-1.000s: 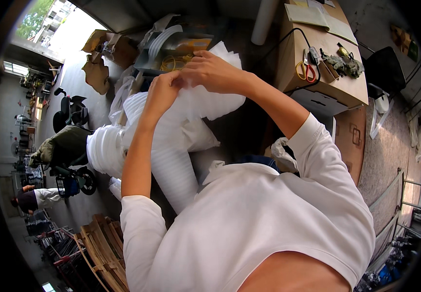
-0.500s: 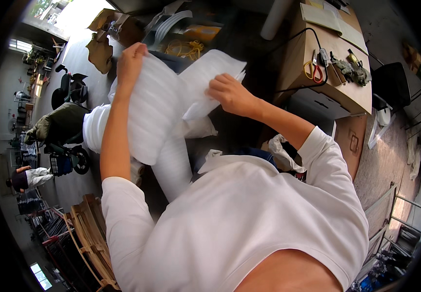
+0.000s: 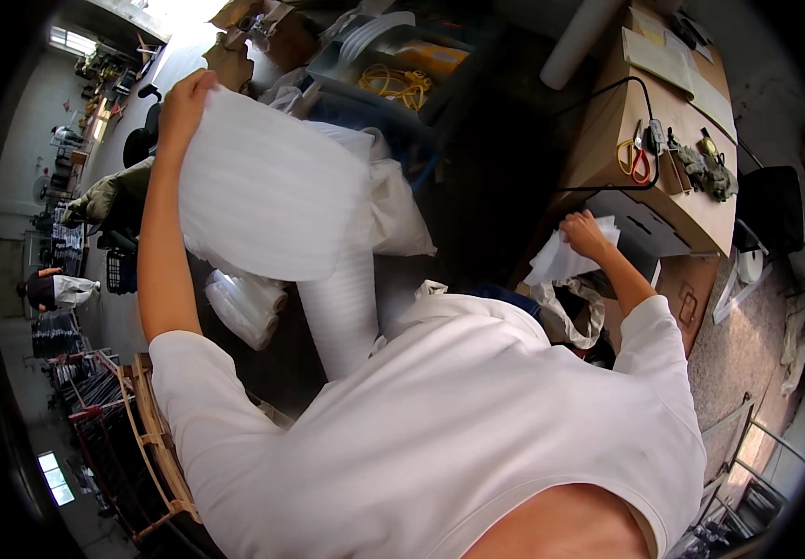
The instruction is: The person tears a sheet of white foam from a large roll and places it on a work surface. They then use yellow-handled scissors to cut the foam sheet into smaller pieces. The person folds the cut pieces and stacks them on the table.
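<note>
My left hand [image 3: 183, 107] is raised and closed on the top corner of a white foam sheet [image 3: 267, 191], which hangs wide in front of me. My right hand [image 3: 584, 233] is fisted around a torn foam piece [image 3: 561, 261] beside a cardboard table [image 3: 612, 140]. The sheet hides much of the foam roll [image 3: 342, 312] running down toward my chest. A bin with yellow cord [image 3: 393, 84] sits beyond it. Red-handled scissors [image 3: 633, 160] and pale paper labels [image 3: 658, 58] lie on the cardboard top. The floor is dark; another person [image 3: 48, 289] stands far to the left
</note>
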Demonstrator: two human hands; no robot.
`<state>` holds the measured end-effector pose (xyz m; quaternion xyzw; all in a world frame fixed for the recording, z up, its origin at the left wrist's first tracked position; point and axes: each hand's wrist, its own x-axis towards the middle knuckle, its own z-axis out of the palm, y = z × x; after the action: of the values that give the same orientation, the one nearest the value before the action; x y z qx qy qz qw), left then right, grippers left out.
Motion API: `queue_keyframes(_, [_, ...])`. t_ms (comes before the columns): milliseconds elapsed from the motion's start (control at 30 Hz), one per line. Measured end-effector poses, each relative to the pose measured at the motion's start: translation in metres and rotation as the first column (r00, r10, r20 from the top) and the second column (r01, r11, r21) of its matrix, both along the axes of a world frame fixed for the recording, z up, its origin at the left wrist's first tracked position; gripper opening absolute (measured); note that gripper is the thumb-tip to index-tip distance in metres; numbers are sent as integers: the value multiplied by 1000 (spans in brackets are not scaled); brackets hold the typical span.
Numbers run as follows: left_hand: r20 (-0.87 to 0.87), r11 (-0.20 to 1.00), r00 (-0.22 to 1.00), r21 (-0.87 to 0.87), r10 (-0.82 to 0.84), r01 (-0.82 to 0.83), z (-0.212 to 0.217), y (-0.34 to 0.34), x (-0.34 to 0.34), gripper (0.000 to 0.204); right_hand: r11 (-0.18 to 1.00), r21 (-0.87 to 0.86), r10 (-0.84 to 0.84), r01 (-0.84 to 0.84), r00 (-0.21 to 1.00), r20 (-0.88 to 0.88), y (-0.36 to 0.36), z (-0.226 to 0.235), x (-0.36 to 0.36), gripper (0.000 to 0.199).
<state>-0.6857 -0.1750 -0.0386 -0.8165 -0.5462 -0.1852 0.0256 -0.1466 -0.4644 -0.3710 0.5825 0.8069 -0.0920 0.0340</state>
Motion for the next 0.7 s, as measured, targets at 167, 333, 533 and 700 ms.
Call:
queue_keyframes(167, [124,952,946,-37,-298,305,-56,-44,133,26,975,218,142,-43,875,-462,97,130,-73,15])
queue_keyframes(333, [213,878,880,-140,-425,458,-78,-94,214,24,964,224,262,-144,663,-701,130,198,-158,19])
queue_keyframes(533, [453,770,817,-352,-356,531,-66,-85,193,14,968,249,189,28,574,-797,138,192,-149,20])
queue_keyframes(700, [282,811,929,-470,-238,350,-58,-69,152,21,870,468,195,157,761,-618,131,210,-145,18])
